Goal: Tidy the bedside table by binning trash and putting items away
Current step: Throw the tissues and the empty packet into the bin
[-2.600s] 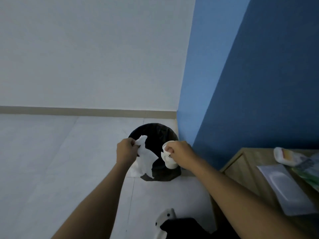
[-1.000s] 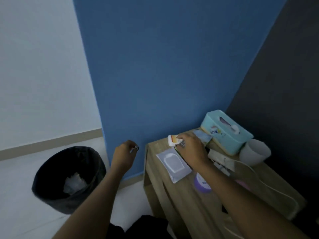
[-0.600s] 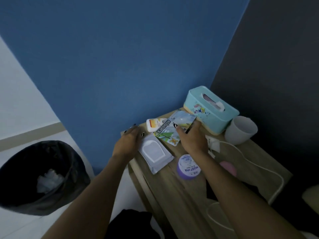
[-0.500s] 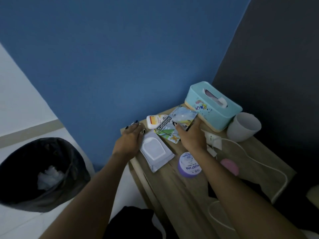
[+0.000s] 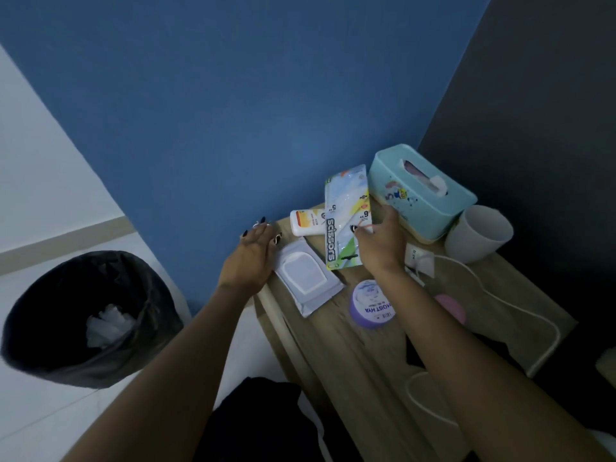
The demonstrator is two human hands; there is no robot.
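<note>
Right hand [image 5: 380, 243] is pinching the scissors packet [image 5: 346, 218], lifting it clear of the bedside table [image 5: 336, 348], while our left hand [image 5: 251, 258] is resting with straight fingers by the wipes pack [image 5: 308, 276]. We are judging the tidying barely underway: the bin [image 5: 83, 315] is holding some white trash, yet the tube [image 5: 306, 222], jar [image 5: 371, 305] and cable [image 5: 520, 311] are waiting.

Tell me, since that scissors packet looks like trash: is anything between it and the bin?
Nothing visible. The right hand holds the scissors packet lifted over the table; the bin stands open on the floor to the left, with only the left hand near that path.
</note>
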